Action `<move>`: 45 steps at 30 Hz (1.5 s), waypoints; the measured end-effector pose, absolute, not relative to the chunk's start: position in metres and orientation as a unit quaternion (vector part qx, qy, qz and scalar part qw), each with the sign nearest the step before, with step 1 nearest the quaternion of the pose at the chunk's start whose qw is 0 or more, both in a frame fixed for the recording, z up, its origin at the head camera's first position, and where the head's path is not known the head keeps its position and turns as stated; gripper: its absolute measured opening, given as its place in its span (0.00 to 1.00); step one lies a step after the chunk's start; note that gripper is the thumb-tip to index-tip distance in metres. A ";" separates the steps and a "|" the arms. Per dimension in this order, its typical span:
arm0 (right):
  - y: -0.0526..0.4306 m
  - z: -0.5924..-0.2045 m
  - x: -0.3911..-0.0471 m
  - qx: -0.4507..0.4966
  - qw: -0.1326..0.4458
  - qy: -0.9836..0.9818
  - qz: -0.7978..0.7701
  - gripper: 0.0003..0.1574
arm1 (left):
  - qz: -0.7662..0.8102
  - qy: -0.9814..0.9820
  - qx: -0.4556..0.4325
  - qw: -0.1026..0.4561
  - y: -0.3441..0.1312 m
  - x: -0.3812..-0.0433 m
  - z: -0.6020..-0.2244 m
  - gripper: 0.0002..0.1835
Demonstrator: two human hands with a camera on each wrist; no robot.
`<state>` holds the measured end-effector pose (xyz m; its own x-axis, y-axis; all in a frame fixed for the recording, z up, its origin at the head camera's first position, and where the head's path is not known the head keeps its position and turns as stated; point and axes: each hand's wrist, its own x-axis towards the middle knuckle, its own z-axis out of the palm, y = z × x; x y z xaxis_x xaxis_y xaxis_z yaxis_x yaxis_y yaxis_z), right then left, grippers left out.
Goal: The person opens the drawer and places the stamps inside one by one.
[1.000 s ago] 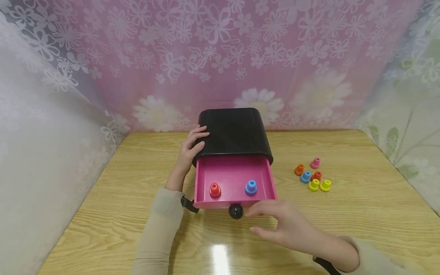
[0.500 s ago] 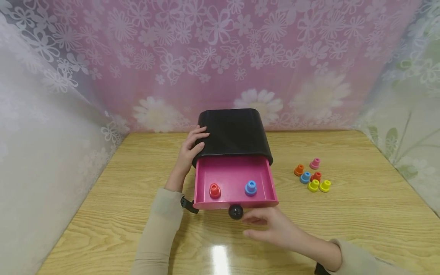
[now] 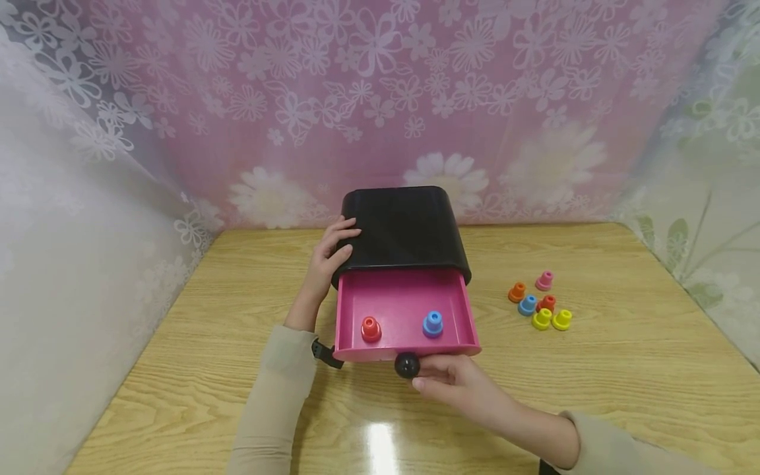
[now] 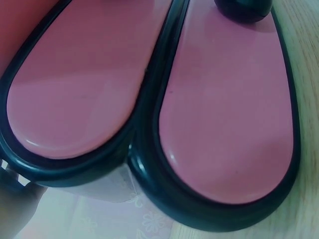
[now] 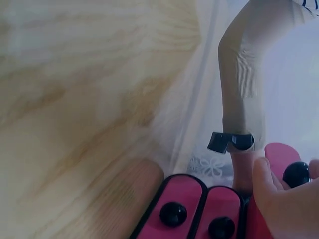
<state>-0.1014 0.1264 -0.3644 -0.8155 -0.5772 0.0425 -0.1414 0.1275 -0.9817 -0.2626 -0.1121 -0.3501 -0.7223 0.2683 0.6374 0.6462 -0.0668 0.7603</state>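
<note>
A pale wooden desk (image 3: 208, 343), its grain running in wavy yellow-brown lines, spreads beneath everything, a white glare on its near part. Behind it hangs a pink cloth backdrop (image 3: 332, 79) printed with white flowers, large daisies along its lower edge; whitish flowered cloth (image 3: 89, 251) closes off the left, and pale cloth with green leaves (image 3: 718, 218) the right.

Mid-desk sits a glossy black cabinet (image 3: 404, 227) with rounded corners. Its lower fronts, in the wrist views, are smooth pink rounded panels (image 4: 227, 114) in thick black rims. A shallow bright-pink plastic drawer (image 3: 404, 297) stands out toward the person, a shiny black ball-shaped knob (image 3: 407, 365) on its front. Inside, near the front, a red stepped plastic peg (image 3: 371, 330) stands left of a blue stepped plastic peg (image 3: 433, 324), well apart.

The hands are apart. The left hand (image 3: 331, 251) rests with fingers spread on the cabinet's left edge. The right hand (image 3: 460, 386) is at the knob's right side, fingers and thumb bent toward it; whether they grip it, I cannot tell.

Right of the cabinet, similar pegs cluster on the desk: orange (image 3: 517, 292), pink (image 3: 544, 280), blue (image 3: 527, 305), red (image 3: 547, 303) and two yellow (image 3: 542, 319). Both sleeves (image 3: 273, 389) are beige.
</note>
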 end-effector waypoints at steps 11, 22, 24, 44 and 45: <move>0.122 -0.360 -0.101 -0.199 0.169 0.733 -0.628 0.21 | -0.643 -0.665 -0.346 0.156 -0.115 -0.272 -0.360 0.26; 0.118 -0.354 -0.105 -0.161 0.181 0.710 -0.661 0.22 | -0.647 -0.664 -0.348 0.140 -0.114 -0.267 -0.352 0.17; 0.118 -0.353 -0.105 -0.157 0.177 0.712 -0.661 0.22 | -0.644 -0.667 -0.348 0.139 -0.112 -0.262 -0.347 0.17; 0.113 -0.349 -0.122 -0.136 0.157 0.711 -0.672 0.22 | -0.631 -0.681 -0.342 0.149 -0.109 -0.248 -0.336 0.17; 0.113 -0.349 -0.123 -0.131 0.161 0.712 -0.671 0.22 | -0.631 -0.680 -0.341 0.149 -0.108 -0.248 -0.336 0.17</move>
<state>-0.1234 0.1134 -0.3489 -0.9141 -0.4021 -0.0528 0.0284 0.0664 -0.9974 -0.2480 -0.1084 -0.3360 -0.7226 0.2765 0.6336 0.6525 -0.0300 0.7572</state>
